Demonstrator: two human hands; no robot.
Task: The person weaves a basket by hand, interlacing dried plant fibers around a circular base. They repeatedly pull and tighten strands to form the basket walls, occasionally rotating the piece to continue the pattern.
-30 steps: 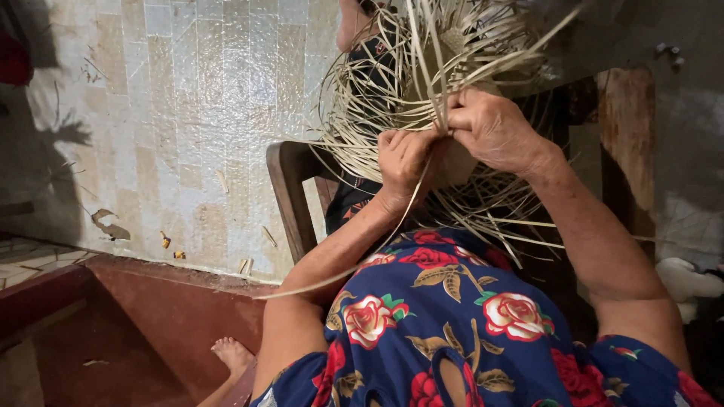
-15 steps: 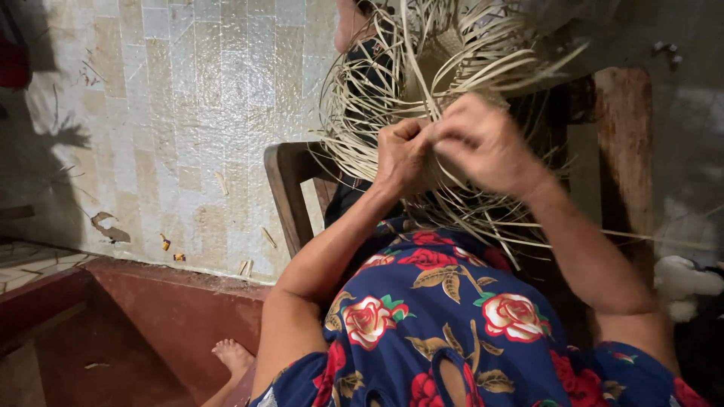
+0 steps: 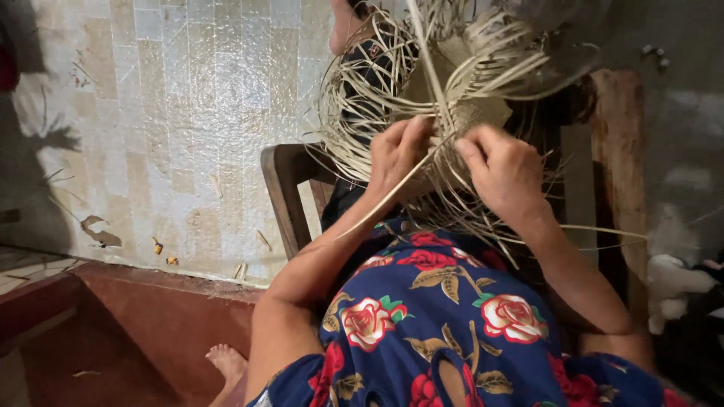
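The half-woven straw piece (image 3: 452, 98) is a pale, tan tangle of flat fibre strips, with a small tightly plaited patch at its middle and loose ends fanning out in every direction above, beside and below the grip. One long single strip (image 3: 377, 211) runs down and left from the pinch point, slanting across the forearm, while thinner stray strands trail out to the right.
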